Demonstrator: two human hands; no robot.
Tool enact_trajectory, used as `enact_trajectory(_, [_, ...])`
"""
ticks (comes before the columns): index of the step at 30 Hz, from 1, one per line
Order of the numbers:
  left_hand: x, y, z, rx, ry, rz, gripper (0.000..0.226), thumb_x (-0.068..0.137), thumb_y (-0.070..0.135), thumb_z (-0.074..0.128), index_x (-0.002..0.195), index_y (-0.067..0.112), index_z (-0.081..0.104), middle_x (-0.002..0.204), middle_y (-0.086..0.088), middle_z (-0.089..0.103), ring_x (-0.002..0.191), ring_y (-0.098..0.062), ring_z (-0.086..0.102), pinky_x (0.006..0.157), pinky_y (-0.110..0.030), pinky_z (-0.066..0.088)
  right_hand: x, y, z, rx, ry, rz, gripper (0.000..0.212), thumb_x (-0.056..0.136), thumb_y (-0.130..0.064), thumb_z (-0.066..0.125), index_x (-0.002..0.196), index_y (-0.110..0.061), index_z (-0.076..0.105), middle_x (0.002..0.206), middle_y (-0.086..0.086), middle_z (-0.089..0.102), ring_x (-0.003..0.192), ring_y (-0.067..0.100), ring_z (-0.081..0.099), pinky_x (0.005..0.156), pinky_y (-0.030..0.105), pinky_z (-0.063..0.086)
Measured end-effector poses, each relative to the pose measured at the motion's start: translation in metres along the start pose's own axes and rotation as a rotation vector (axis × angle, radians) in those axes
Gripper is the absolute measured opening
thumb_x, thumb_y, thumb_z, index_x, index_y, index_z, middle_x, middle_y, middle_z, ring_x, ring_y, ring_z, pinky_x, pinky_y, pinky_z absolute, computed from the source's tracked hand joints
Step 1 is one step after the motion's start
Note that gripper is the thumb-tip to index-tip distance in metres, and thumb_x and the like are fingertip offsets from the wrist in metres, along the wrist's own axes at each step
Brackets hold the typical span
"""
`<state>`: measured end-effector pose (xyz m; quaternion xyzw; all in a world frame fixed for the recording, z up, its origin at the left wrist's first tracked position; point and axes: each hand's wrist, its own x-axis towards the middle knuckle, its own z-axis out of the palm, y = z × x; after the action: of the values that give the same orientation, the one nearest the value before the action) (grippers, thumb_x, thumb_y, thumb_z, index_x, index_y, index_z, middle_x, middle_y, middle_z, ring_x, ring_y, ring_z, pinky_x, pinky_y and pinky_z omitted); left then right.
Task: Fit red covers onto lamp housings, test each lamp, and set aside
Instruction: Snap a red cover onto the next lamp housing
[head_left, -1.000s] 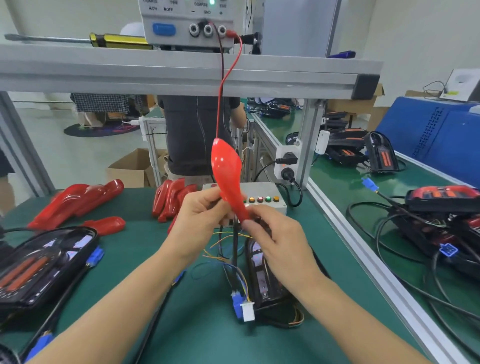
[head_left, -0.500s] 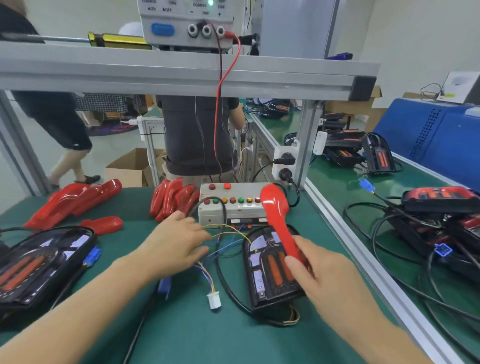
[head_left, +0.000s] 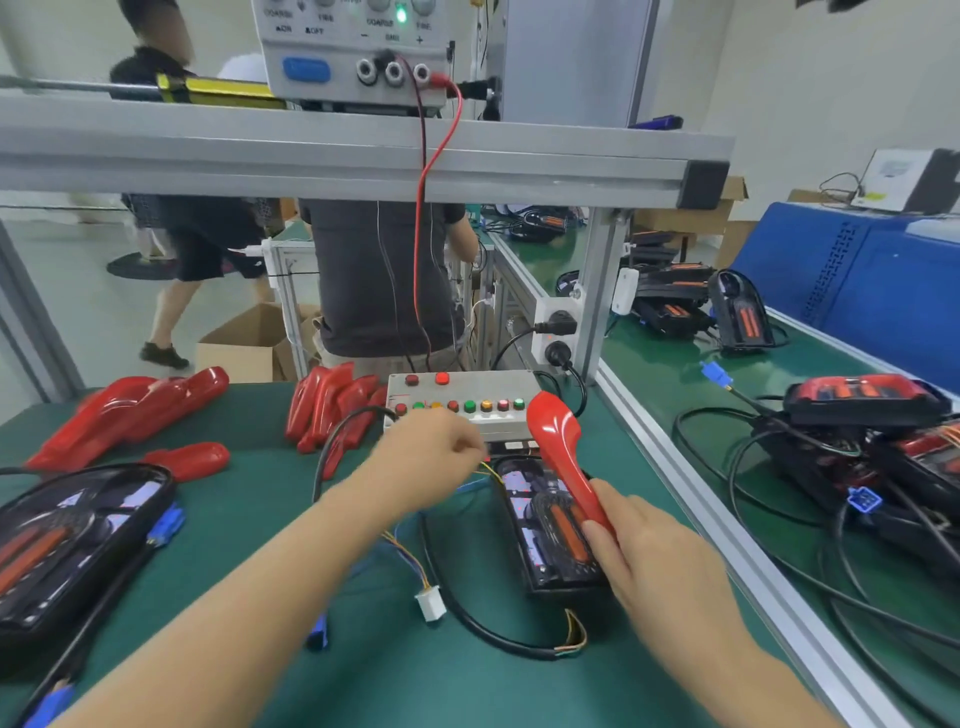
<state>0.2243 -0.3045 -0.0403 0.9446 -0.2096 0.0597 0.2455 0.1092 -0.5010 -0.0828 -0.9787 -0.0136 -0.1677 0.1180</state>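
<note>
My right hand (head_left: 644, 551) grips the narrow end of a glossy red cover (head_left: 558, 447), held tilted above a black lamp housing (head_left: 540, 540) that lies on the green mat with orange strips inside. My left hand (head_left: 431, 457) hovers with curled fingers just in front of the grey test box (head_left: 467, 400) with its row of coloured buttons; whether it touches a button or a wire I cannot tell. A white connector (head_left: 430, 603) on coloured wires lies loose on the mat.
Piles of red covers (head_left: 130, 410) (head_left: 332, 405) lie at the back left and centre. Another open housing (head_left: 57, 545) sits at the left edge. Finished lamps and cables (head_left: 862, 400) crowd the right bench. A power supply (head_left: 353, 52) stands on the aluminium rail overhead. People stand behind.
My left hand let go of the cover and moved toward the test box. My right hand brought the cover down from in front of me to over the housing.
</note>
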Motion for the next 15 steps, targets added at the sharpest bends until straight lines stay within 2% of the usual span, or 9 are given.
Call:
enact_trajectory(2, [0.01,0.015,0.017,-0.252,-0.039,-0.022,0.023,0.094,0.016,0.051,0.108,0.013,0.07,0.101,0.0,0.068,0.096,-0.016,0.06,0.083,-0.025,0.045,-0.001,0.005,0.002,-0.017,-0.01,0.007,0.042,0.104,-0.044,0.024,0.144,-0.036,0.027,0.106,-0.012,0.051,0.101,0.011,0.053,0.075,0.026,0.043])
enact_trajectory(4, [0.023,0.02,0.032,-0.444,-0.07,-0.138,0.027,0.098,0.023,0.048,0.116,0.012,0.064,0.103,0.0,0.062,0.098,-0.016,0.056,0.084,-0.024,0.04,-0.003,0.009,0.004,-0.016,-0.007,0.015,0.042,0.104,-0.044,0.024,0.145,-0.036,0.026,0.105,-0.012,0.05,0.1,0.009,0.052,0.075,0.025,0.042])
enact_trajectory(5, [0.029,0.02,0.038,-0.529,-0.123,-0.233,0.029,0.099,0.029,0.046,0.114,0.011,0.062,0.097,-0.001,0.06,0.094,-0.019,0.056,0.081,-0.026,0.042,-0.003,0.011,0.006,-0.015,0.001,0.014,0.042,0.104,-0.044,0.024,0.145,-0.036,0.025,0.104,-0.012,0.049,0.099,0.009,0.051,0.075,0.024,0.042])
enact_trajectory(8, [0.039,0.015,0.045,-0.677,-0.343,-0.537,0.041,0.096,0.049,0.046,0.089,0.01,0.058,0.081,-0.007,0.06,0.07,-0.027,0.061,0.058,-0.027,0.051,-0.003,0.013,0.01,-0.028,0.018,0.005,0.045,0.104,-0.045,0.023,0.147,-0.036,0.023,0.105,-0.013,0.048,0.101,0.009,0.05,0.076,0.024,0.042])
enact_trajectory(10, [0.041,0.014,0.046,-0.719,-0.398,-0.581,0.041,0.089,0.054,0.055,0.081,0.014,0.058,0.068,-0.005,0.066,0.054,-0.019,0.064,0.045,-0.023,0.051,-0.001,0.013,0.011,-0.044,0.017,-0.016,0.045,0.103,-0.044,0.023,0.148,-0.035,0.023,0.105,-0.013,0.047,0.102,0.009,0.049,0.076,0.025,0.042])
enact_trajectory(12, [0.04,0.016,0.048,-0.731,-0.377,-0.586,0.031,0.089,0.04,0.061,0.082,0.011,0.059,0.054,-0.002,0.065,0.042,-0.014,0.063,0.04,-0.022,0.049,0.0,0.014,0.012,-0.03,0.022,-0.024,0.046,0.104,-0.044,0.024,0.148,-0.035,0.024,0.104,-0.013,0.046,0.102,0.01,0.049,0.075,0.026,0.041])
enact_trajectory(15, [0.038,0.016,0.053,-0.82,-0.295,-0.633,0.012,0.094,0.01,0.055,0.083,0.004,0.054,0.051,-0.004,0.065,0.039,-0.015,0.063,0.036,-0.025,0.05,0.0,0.016,0.011,-0.03,0.041,-0.037,0.046,0.103,-0.044,0.022,0.149,-0.034,0.023,0.107,-0.014,0.047,0.104,0.01,0.048,0.078,0.025,0.042])
